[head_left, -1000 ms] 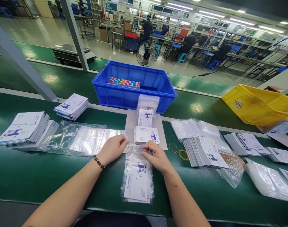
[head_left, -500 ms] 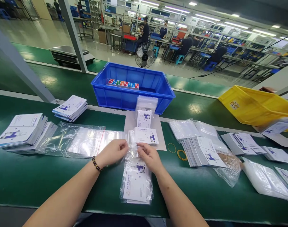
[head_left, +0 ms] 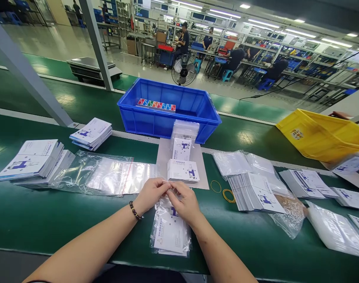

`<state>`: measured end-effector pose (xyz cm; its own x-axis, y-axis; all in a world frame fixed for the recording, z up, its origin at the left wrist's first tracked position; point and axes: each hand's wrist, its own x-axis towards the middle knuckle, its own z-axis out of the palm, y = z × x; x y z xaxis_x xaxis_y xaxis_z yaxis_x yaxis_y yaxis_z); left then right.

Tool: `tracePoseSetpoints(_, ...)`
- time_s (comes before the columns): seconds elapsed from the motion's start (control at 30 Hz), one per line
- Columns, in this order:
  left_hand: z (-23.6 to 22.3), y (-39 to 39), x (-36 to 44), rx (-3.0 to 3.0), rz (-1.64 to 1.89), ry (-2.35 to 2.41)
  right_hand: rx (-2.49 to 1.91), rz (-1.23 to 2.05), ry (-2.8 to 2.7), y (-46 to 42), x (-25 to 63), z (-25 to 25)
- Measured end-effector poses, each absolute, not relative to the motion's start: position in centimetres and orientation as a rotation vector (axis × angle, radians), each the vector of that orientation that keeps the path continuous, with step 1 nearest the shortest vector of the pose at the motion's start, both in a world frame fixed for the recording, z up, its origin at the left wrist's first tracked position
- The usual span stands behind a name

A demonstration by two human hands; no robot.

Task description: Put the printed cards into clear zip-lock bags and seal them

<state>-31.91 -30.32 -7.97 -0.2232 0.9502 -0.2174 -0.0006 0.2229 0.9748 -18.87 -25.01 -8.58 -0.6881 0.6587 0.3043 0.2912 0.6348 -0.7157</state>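
Note:
Before me a clear plastic bag (head_left: 185, 239) with a printed white booklet (head_left: 169, 234) inside lies on the green bench. My left hand (head_left: 152, 195), with a beaded bracelet on its wrist, pinches the bag's top edge. My right hand (head_left: 184, 200) pinches that same edge, its fingertips touching those of the left. Both hands cover the bag's mouth. Just beyond them sits a small stack of cards (head_left: 183, 171) with a purple print. To the left lie empty clear bags (head_left: 141, 177), flat and overlapping.
A blue crate (head_left: 167, 122) stands behind, a yellow crate (head_left: 323, 133) at the right. Stacks of booklets (head_left: 35, 157) lie at left, more booklets (head_left: 253, 192) at right. Rubber bands (head_left: 228, 195) are near my right hand. A grey post (head_left: 97, 47) rises at left.
My left hand has moved right along the bag's top edge until it meets my right hand. The view has shifted slightly.

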Motion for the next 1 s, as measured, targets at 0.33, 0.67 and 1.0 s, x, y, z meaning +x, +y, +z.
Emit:
tracePoseSetpoints(0.33, -8.5, -30.5, -31.6, 1.303, 0.959, 1.665, -0.923, 0.519, -2.372, -25.2, -19.2, -9.5)
tracePoseSetpoints(0.67, -8.5, -30.3, -32.0, 1.026, 1.044, 1.542, -0.724, 0.23, -2.331, -24.3, -18.6, -9.0)
tracePoseSetpoints(1.0, -6.8, -30.8, -33.8, 1.821, 1.211, 1.68, -0.6, 0.975, -2.466, -23.5, -17.3, -7.8)
